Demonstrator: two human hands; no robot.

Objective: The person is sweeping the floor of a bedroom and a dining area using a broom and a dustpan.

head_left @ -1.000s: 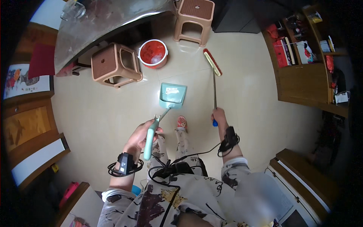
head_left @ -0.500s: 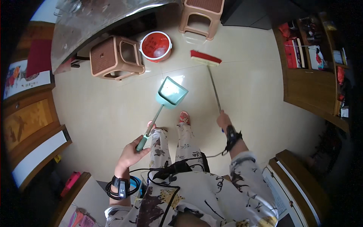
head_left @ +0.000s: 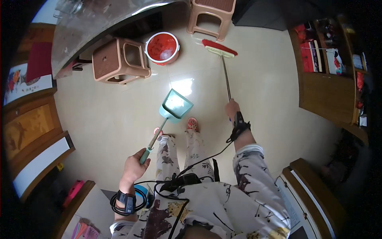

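My left hand (head_left: 136,164) is closed round the green grip of a long-handled dustpan (head_left: 176,105). The pale green pan lies in front of my feet, its wide mouth turned away from me toward the upper right. In my right hand (head_left: 232,109) is the metal stick of a broom (head_left: 220,48), fingers wrapped round it. The broom's head, red on top with cream bristles, is farther out on the floor near the far stool. Broom head and dustpan are well apart.
A red bucket with a white rim (head_left: 162,48) stands beside a brown plastic stool (head_left: 119,60). Another stool (head_left: 211,18) is at the far side. A stone-topped table (head_left: 99,20) spans the upper left; a wooden cabinet (head_left: 327,89) lines the right.
The broom has moved farther from me, its head shifting slightly right and tilting, with my right arm reaching forward. My left hand has drawn the dustpan slightly nearer and leftward.
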